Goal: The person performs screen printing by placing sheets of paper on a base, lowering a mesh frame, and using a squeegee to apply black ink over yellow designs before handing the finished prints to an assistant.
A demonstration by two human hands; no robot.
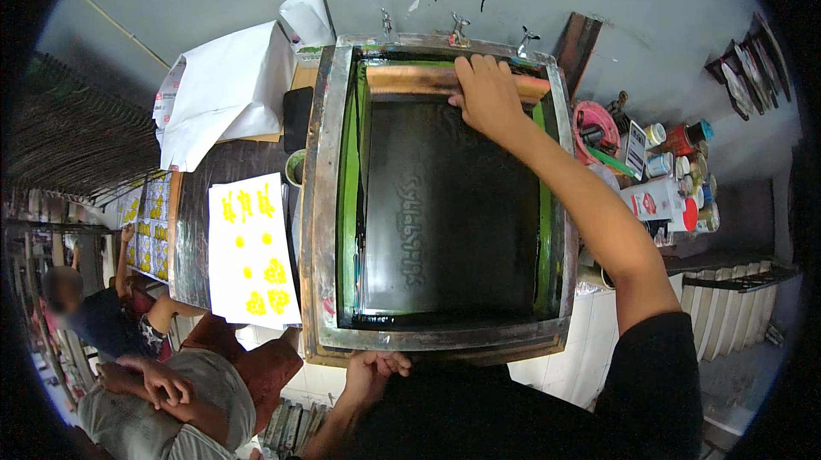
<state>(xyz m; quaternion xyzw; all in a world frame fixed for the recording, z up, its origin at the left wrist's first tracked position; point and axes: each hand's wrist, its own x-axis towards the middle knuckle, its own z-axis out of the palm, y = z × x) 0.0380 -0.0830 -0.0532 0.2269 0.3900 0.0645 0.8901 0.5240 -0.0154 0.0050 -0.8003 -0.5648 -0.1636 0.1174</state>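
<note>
A screen-printing frame (462,338) with a metal rim lies before me, its mesh (462,203) dark with wet black ink and edged in green. Raised-looking lettering shows faintly on the mesh. My right hand (492,97) is closed over a wooden squeegee (406,79) at the far end of the mesh, fingers over its top and thumb on the near side. My left hand (374,374) is at the frame's near edge, left of the middle, with curled fingers against it; part of the hand is hidden.
Printed white sheets (250,255) with yellow marks lie on the dark table at left, near a large white bag (231,92). Metal clamps (459,28) line the far side. At right stand a pink basin (596,122) and several jars (658,165). Two people are at left.
</note>
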